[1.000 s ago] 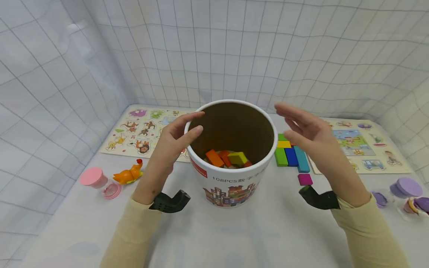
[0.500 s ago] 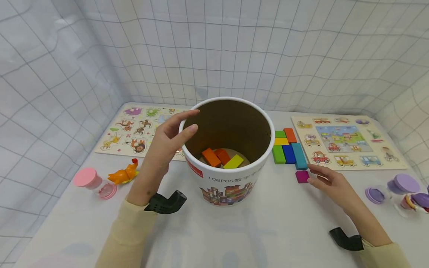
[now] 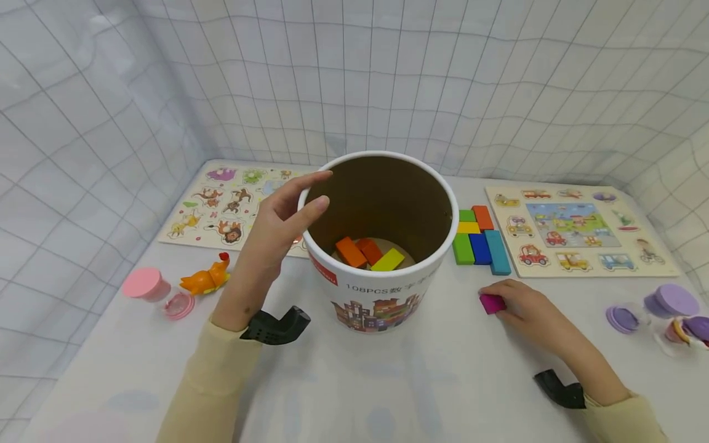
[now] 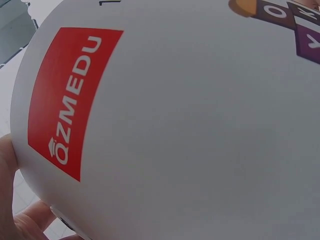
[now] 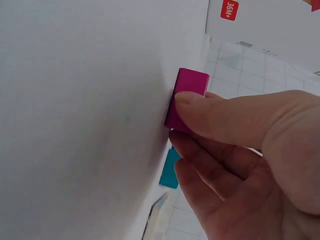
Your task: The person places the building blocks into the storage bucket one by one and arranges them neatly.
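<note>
A white bucket (image 3: pixel 382 298) with a printed front stands upright, with orange and yellow blocks (image 3: pixel 389 259) on its bottom. At its left rim my left hand (image 3: pixel 277 227) holds it, thumb and index finger reaching over the edge. The left wrist view shows the bucket's red label (image 4: pixel 72 102) and part of the fingers (image 4: pixel 35 217). My right hand (image 3: pixel 532 311) pinches a magenta block (image 5: pixel 187 97) between thumb and fingers, low over the white tabletop. Several green, yellow, blue, teal and orange blocks (image 3: pixel 480 248) lie together just beyond it.
An animal puzzle board (image 3: pixel 221 209) lies back left, a vehicle puzzle board (image 3: pixel 576 261) back right. A pink sand timer (image 3: pixel 152 284) and an orange fox-like toy (image 3: pixel 205 280) sit left. Purple-lidded items (image 3: pixel 671 300) stand at the right. Gridded white sheeting (image 3: pixel 382 80) encloses the table.
My right hand came down from beside the bucket's right rim to the table, took hold of the magenta block and shifted it slightly away from the teal block. My left hand stays at the rim.
</note>
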Tool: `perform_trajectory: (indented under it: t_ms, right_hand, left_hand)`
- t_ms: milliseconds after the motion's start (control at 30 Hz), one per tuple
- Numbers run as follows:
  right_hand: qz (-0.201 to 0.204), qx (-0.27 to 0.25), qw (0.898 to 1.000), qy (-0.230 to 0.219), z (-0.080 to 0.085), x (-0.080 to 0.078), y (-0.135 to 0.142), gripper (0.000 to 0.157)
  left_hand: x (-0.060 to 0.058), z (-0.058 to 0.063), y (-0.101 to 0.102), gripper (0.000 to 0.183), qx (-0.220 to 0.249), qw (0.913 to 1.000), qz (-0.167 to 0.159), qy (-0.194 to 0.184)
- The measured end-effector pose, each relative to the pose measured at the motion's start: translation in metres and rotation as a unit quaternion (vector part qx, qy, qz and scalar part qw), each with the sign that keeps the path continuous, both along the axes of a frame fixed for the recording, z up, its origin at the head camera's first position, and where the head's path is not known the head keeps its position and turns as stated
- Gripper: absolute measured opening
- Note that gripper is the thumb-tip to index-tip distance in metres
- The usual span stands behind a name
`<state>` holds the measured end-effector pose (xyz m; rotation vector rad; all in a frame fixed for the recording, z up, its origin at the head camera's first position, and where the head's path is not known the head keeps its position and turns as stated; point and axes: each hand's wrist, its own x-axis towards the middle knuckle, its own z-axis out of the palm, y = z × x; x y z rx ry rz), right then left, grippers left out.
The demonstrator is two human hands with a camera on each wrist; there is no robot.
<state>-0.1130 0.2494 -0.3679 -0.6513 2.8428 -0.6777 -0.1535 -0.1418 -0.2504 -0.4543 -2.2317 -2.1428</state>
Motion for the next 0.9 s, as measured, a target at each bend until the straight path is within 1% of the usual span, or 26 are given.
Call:
perform_trajectory:
  t_ms: [33, 100, 167, 200, 233, 300, 367, 433, 533, 600, 633, 667, 700, 800, 833, 867, 900]
  right_hand:
    - [0.006, 0.001, 1.000, 0.009, 0.000, -0.001, -0.002, 0.042]
    - [0.008, -0.010, 1.000, 0.011, 0.001, -0.004, -0.004, 0.041]
    - [0.004, -0.035, 0.999, 0.008, 0.008, -0.005, -0.006, 0.041]
    - [0.002, -0.057, 0.998, 0.010, 0.013, -0.006, -0.007, 0.041]
    - [-0.001, -0.090, 0.996, 0.009, 0.021, -0.006, -0.009, 0.042]
    - [-0.005, -0.165, 0.986, 0.013, 0.042, -0.007, -0.013, 0.042]
    - [-0.003, -0.260, 0.966, 0.014, 0.067, -0.008, -0.020, 0.042]
    - [0.004, -0.360, 0.933, 0.004, 0.092, -0.010, -0.029, 0.043]
    - [0.016, -0.461, 0.887, -0.010, 0.123, -0.014, -0.045, 0.043]
    - [0.021, -0.485, 0.874, -0.015, 0.137, -0.018, -0.059, 0.042]
    - [0.022, -0.479, 0.878, -0.015, 0.143, -0.020, -0.066, 0.041]
    - [0.022, -0.467, 0.884, -0.016, 0.147, -0.022, -0.074, 0.040]
    - [0.025, -0.453, 0.891, -0.016, 0.151, -0.024, -0.082, 0.040]
    - [0.026, -0.394, 0.919, -0.011, 0.159, -0.030, -0.101, 0.039]
    - [0.027, -0.377, 0.926, -0.007, 0.160, -0.032, -0.106, 0.039]
    - [0.030, -0.366, 0.930, -0.003, 0.162, -0.034, -0.111, 0.040]
    - [0.037, -0.363, 0.931, 0.000, 0.162, -0.036, -0.114, 0.040]
  left_hand:
    - [0.000, 0.001, 0.000, 0.039, 0.001, 1.0000, 0.001, -0.003]
    - [0.000, 0.002, 0.000, 0.039, 0.005, 1.0000, 0.001, -0.006]
    - [0.000, 0.002, 0.001, 0.039, 0.006, 0.9999, 0.000, -0.008]
    - [0.001, 0.001, 0.002, 0.040, 0.008, 0.9999, -0.002, -0.010]
    - [0.001, 0.001, 0.002, 0.040, 0.009, 0.9999, -0.003, -0.011]
    - [0.001, 0.001, 0.002, 0.040, 0.008, 0.9999, -0.003, -0.009]
    - [0.001, 0.001, 0.001, 0.040, 0.005, 1.0000, -0.002, -0.007]
    - [0.001, 0.001, 0.000, 0.040, 0.004, 1.0000, 0.000, -0.006]
    - [0.001, 0.001, 0.000, 0.040, 0.000, 1.0000, 0.002, -0.006]
    - [0.001, 0.001, 0.000, 0.040, 0.000, 1.0000, 0.002, -0.007]
    - [0.001, 0.001, -0.001, 0.040, 0.000, 1.0000, 0.002, -0.008]
    - [0.001, 0.001, 0.000, 0.040, 0.000, 1.0000, 0.002, -0.008]
    - [0.001, 0.001, 0.000, 0.040, 0.000, 1.0000, 0.002, -0.009]
    - [0.001, 0.001, 0.000, 0.041, -0.001, 1.0000, 0.001, -0.009]
    - [0.001, 0.001, 0.000, 0.041, -0.003, 1.0000, 0.003, -0.009]
    - [0.001, 0.001, 0.001, 0.041, -0.006, 0.9999, 0.004, -0.008]
    - [0.001, 0.001, 0.001, 0.040, -0.006, 1.0000, 0.004, -0.007]
